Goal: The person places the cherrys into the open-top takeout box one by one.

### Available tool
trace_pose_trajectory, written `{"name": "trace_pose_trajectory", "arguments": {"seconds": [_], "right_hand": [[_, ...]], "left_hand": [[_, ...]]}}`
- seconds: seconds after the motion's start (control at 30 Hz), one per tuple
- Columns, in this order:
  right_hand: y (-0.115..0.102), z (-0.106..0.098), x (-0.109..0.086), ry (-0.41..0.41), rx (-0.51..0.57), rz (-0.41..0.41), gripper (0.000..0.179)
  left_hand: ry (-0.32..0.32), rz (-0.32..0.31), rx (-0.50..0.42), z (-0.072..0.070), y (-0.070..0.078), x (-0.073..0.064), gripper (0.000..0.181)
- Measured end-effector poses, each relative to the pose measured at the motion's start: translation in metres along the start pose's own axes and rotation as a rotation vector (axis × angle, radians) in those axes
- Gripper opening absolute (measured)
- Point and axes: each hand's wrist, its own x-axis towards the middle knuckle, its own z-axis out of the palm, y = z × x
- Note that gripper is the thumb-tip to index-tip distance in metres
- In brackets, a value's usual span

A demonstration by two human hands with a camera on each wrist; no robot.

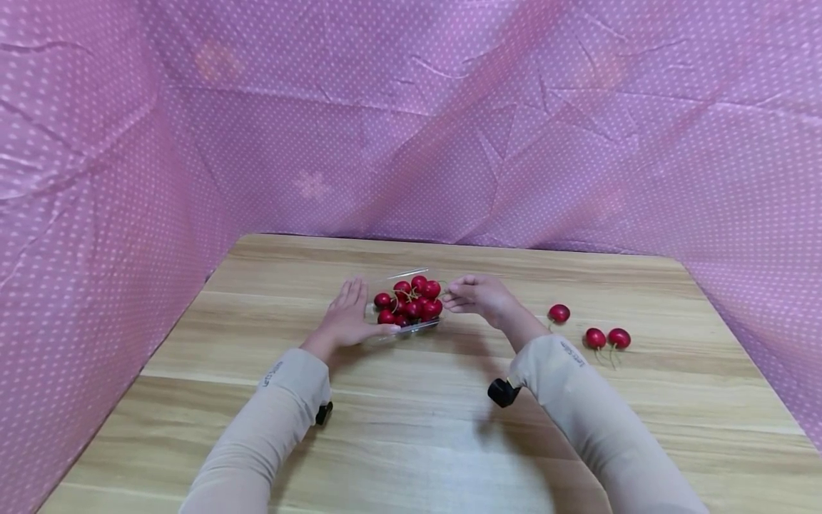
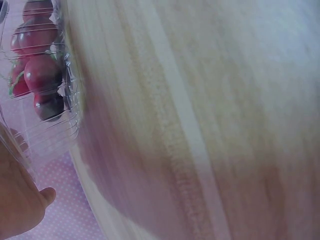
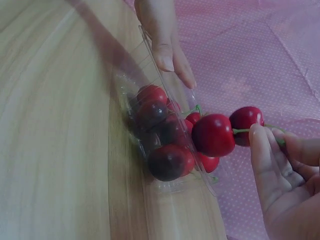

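A clear plastic box (image 3: pixel 150 52) full of red cherries (image 1: pixel 411 308) stands on the table. At its left end my left hand (image 1: pixel 349 318) lies with fingers straight, the thumb stretched along the near rim. My right hand (image 1: pixel 481 296) is at the box's right end, thumb and fingers pinching green stems. In the right wrist view, two cherries (image 3: pixel 214 135) hang out from those fingertips (image 3: pixel 257 135), above the box's rim. Through the ribbed wall, the left wrist view shows several cherries (image 2: pixel 44 72) inside and part of the left hand (image 2: pixel 20 200) beside the box.
To the right of the right forearm, three loose cherries with stems lie on the wooden table (image 1: pixel 411 428): one cherry (image 1: pixel 559 313) and a pair of cherries (image 1: pixel 606 338). Pink dotted cloth (image 1: pixel 411 143) hangs behind and at both sides of the table.
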Motion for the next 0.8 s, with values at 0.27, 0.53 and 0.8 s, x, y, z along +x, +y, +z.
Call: {"name": "trace_pose_trajectory", "arguments": {"seconds": [0.27, 0.53, 0.8], "right_hand": [[0.001, 0.003, 0.01, -0.045, -0.048, 0.008, 0.029], [0.003, 0.007, 0.02, -0.089, -0.101, 0.028, 0.017], [0.004, 0.008, 0.03, -0.133, -0.16, 0.047, 0.024]], "left_hand": [[0.001, 0.001, -0.009, -0.001, 0.001, -0.001, 0.118], [0.019, 0.007, 0.017, -0.001, 0.002, 0.0, 0.118], [0.019, 0.02, 0.011, 0.0, 0.0, 0.001, 0.115]]}}
